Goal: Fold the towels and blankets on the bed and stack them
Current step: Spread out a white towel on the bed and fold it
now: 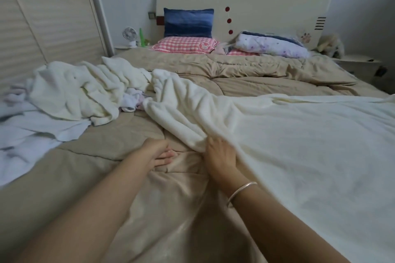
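Across the right half of the tan quilted bed (256,74) lies a large cream fleece blanket (299,145). The right hand (221,156) grips its bunched near edge, fingers curled into the fabric. Just beside it, the left hand (157,152) rests flat on the quilt, fingers straight and together. A crumpled cream towel (74,89) lies heaped at the left.

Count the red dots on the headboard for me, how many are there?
3. They run in a column on the cream headboard, right of the blue pillow: top dot, middle dot, bottom dot. The folded quilt just below might hide more.
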{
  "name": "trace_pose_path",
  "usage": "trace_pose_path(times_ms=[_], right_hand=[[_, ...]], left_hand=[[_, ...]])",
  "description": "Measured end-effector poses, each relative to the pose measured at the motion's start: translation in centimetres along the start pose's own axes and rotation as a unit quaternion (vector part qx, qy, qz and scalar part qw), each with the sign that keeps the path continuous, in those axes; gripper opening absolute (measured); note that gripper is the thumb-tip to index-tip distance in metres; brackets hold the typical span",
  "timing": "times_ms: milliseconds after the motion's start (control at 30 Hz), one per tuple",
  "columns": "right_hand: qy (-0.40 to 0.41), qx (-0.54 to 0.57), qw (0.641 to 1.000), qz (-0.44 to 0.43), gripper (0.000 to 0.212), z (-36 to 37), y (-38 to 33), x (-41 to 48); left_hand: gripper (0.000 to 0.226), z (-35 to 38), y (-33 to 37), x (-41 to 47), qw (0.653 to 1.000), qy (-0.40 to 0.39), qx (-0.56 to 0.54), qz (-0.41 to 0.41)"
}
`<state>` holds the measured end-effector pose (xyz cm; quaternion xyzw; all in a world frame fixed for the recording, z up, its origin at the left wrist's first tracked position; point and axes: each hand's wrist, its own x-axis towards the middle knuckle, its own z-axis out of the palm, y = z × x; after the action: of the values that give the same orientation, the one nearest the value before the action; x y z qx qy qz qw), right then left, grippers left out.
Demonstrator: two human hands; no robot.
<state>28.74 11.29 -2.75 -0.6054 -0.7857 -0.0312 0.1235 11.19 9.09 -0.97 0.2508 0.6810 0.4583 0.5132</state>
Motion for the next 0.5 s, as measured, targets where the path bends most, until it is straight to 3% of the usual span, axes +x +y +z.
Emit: trace_pose_path(times_ms=[100, 167, 200, 267, 300, 333, 400, 500], right_hand=[[-0.089, 0.017, 0.996, 0.019, 0.029, -1.9, -1.7, 1.0], [-0.157, 0.200, 0.967, -0.002, 0.027, -4.9, -2.9, 0.7], [-0.211, 0.326, 0.922, -0.018, 0.022, -6.8, -3.8, 0.0], [-0.357, 0.532, 0.765, -0.054, 0.012, -10.8, -5.1, -2.2], [-0.429, 0.565, 0.700, -0.076, 0.007, -12.6, -5.7, -3.5], [-0.483, 0.557, 0.668, -0.097, 0.012, -13.3, -5.8, -4.3], [-0.546, 0.481, 0.673, -0.130, 0.023, -13.2, -5.7, -5.5], [-0.486, 0.402, 0.770, -0.096, 0.028, -10.9, -5.8, -5.9]], left_hand=[[0.018, -3.1, 1.1, 0.4, 1.000, -0.006, -0.010, 0.002], [0.017, -4.7, 2.1, 0.6, 1.000, -0.008, -0.017, 0.002], [0.017, -5.7, 2.7, 0.7, 1.000, -0.004, -0.023, 0.003], [0.023, -7.1, 3.7, 0.7, 0.999, -0.006, -0.036, 0.012], [0.029, -8.2, 4.0, 0.9, 0.999, -0.008, -0.050, 0.016], [0.035, -8.8, 4.3, 0.5, 0.997, -0.003, -0.070, 0.014], [0.050, -10.4, 4.0, 0.6, 0.994, -0.001, -0.104, -0.014], [0.060, -11.7, 2.8, 0.9, 0.994, -0.013, -0.090, -0.060]])
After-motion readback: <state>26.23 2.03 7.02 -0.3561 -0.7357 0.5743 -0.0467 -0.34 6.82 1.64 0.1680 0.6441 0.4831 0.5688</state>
